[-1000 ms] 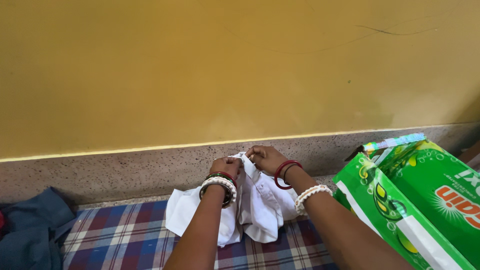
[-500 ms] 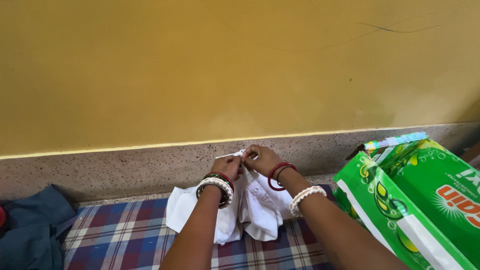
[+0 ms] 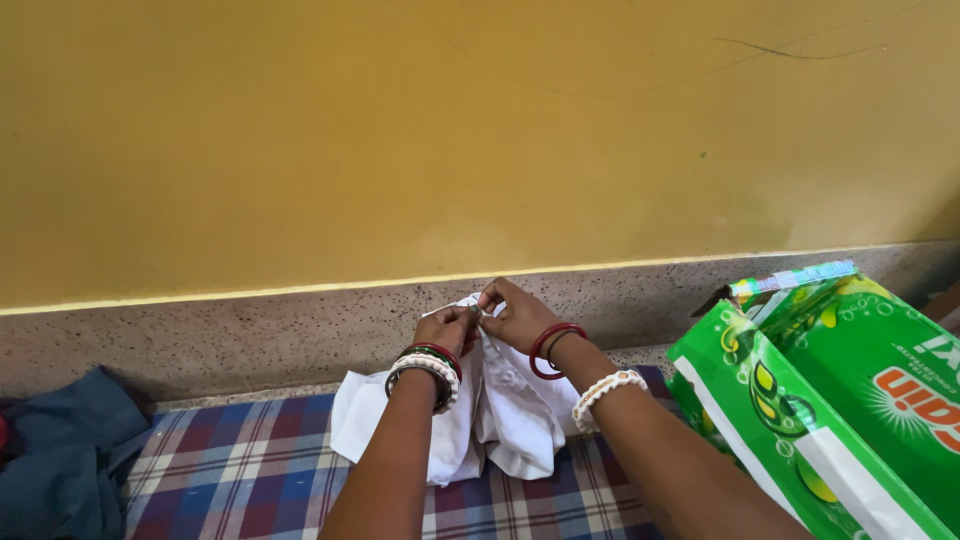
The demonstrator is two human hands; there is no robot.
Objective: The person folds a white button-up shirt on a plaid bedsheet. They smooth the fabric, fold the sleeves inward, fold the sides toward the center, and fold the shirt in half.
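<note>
A white garment (image 3: 505,415) lies bunched on a checked cloth (image 3: 250,470) near the wall. My left hand (image 3: 445,327) and my right hand (image 3: 512,313) meet at its upper edge, fingertips pinching the white fabric close together. Both wrists carry red and white bangles. The lower folds of the garment hang between my forearms. What my fingers do at the pinch point is too small to tell.
A large green printed bag (image 3: 830,390) stands at the right, close to my right forearm. A dark blue cloth (image 3: 60,450) lies crumpled at the left. A speckled stone skirting (image 3: 250,335) and a yellow wall (image 3: 450,130) rise just behind the garment.
Both hands have shifted slightly up and left along the garment's top edge, drawing closer together. The fabric is lifted a little higher.
</note>
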